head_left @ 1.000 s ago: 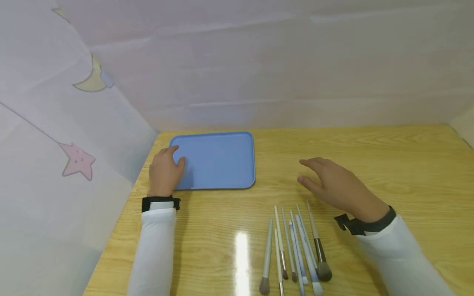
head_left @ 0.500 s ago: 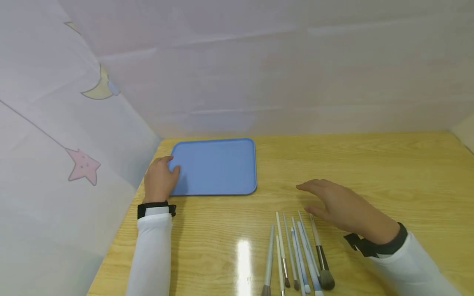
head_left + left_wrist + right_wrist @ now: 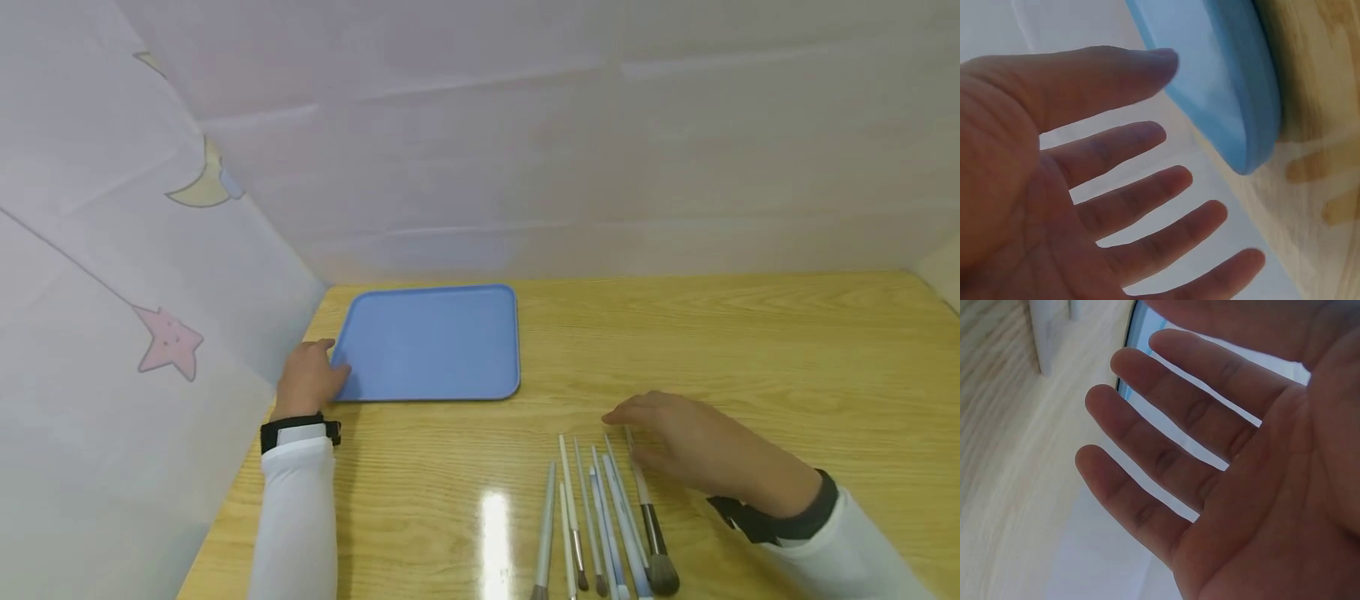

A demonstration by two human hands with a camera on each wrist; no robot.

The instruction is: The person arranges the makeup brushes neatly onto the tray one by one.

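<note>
Head view shows no writing on blue tray [image 3: 431,342] or brushes [image 3: 600,521].

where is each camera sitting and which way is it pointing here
Head: worn high, looking forward and down at the wooden table; shows both sleeved arms, left hand, right hand.
Left wrist: under the open left hand, facing the blue tray.
Right wrist: under the open right hand.
Shared: head and left wrist show the tray.

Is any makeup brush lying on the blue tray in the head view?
No, the blue tray has a bare surface, and the makeup brushes lie apart from it on the wooden table near the right hand.
</note>
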